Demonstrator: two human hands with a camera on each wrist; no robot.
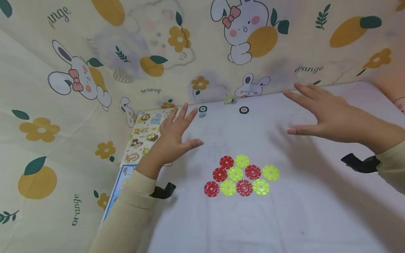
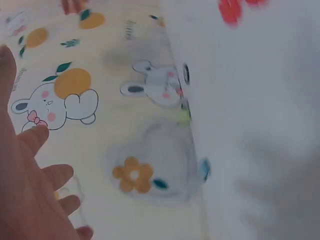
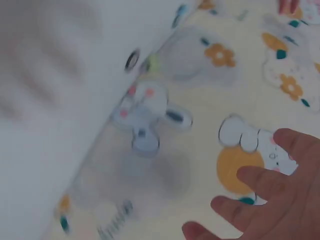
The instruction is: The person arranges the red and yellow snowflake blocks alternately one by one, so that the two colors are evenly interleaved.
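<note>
Both hands are raised over the white table with fingers spread, and neither holds anything. The left hand [image 1: 174,137] hovers at the left, near the sticker sheets; in the left wrist view its fingers [image 2: 57,175] show along the left edge. My right hand [image 1: 332,112] is up at the right, its shadow falling on the table, and its fingers [image 3: 250,177] spread in the right wrist view. Between and below the hands lie red flower-edged discs [image 1: 211,189] and yellow-green flower-edged discs [image 1: 261,187], flat in three rows that form a slanted block.
Two black-and-white chips [image 1: 244,110] lie by the back edge, with a small blue figure [image 1: 202,114] and a small green figure [image 1: 230,99] near them. A sticker sheet [image 1: 136,143] and a blue-edged sheet [image 1: 115,191] lie at left. Printed cloth [image 1: 196,45] walls the back and left.
</note>
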